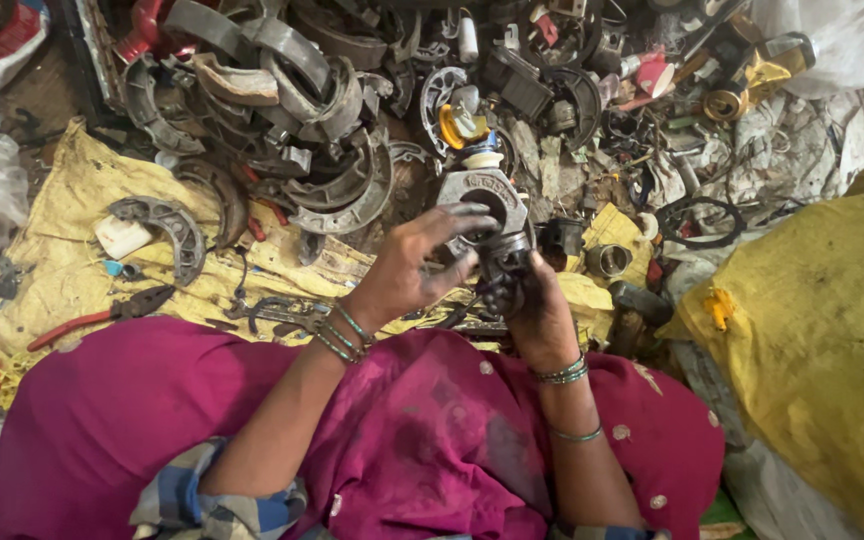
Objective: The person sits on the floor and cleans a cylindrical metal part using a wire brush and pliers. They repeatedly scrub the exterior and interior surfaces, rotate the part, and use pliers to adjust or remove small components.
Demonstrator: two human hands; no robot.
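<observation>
— What have you got there?
— A greasy metal part (492, 225), held over my lap, just in front of the scrap pile (352, 90). My right hand (542, 315) grips it closed from below; my left hand (414, 268) wraps fingers across its ring.
— And the pliers (102, 315)?
— Left of the part, on yellow sacking (62, 260).

The part (492, 215) in my hands is dull grey cast metal, rough and greasy, and my left hand (407, 270) and right hand (542, 320) are smeared matt black. The brake shoes (342, 190) ahead are worn, rusty metal. The sheet (62, 270) under them is woven yellow plastic, stained. My skirt (422, 430) is magenta cloth, smudged dark. The pliers (102, 315) have glossy red plastic grips.
</observation>
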